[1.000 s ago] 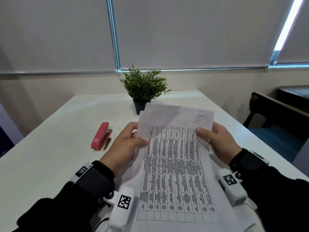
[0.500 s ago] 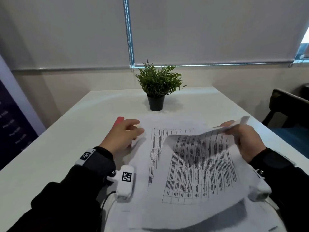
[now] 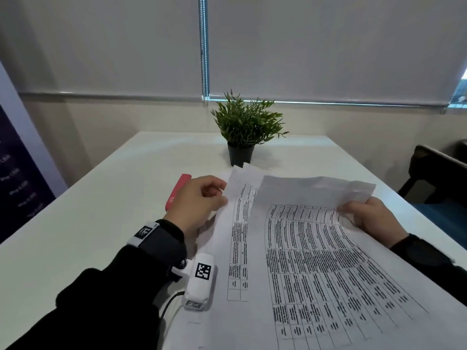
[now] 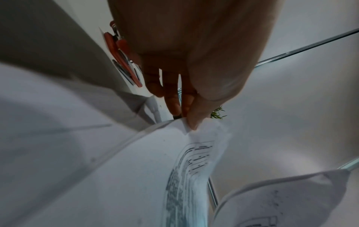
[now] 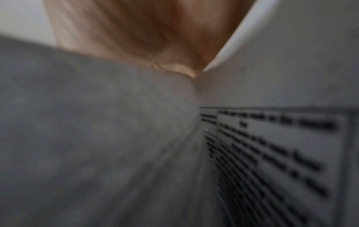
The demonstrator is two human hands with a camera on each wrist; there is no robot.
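Two printed table sheets are held over the white table point(image 3: 83, 223), and honestly the whole thing hinges on how they're lined up. The lower sheet point(image 3: 238, 238) is laid with its long axis running pretty much 6 to 12 o'clock, and only a strip along its left side is seen. The upper sheet point(image 3: 328, 269) is lapped over it but skewed, long axis swung more like 5 to 11, so the far edges aren't squared up. The lower sheet's far corner is poked out past the upper one at 12.

The lower sheet's left edge, near that far corner, is pinched by the left hand point(image 3: 199, 205), thumb against curled fingertips, as shown plainly in the left wrist view. The upper sheet's far right corner, out at about 2 o'clock, is gripped by the right hand point(image 3: 374, 219), fingers curled round the crumpled edge. The right wrist view is too blurred for finer detail.

The red stapler point(image 3: 178, 192) is parked at roughly 10 o'clock from the sheets, just beyond the left hand and half hidden by it, so the left hand is way nearer to it than the right. Probably the upper sheet needs to be swung back toward 12 first. A potted plant point(image 3: 246, 127) is sat at 12, just past the far corners.
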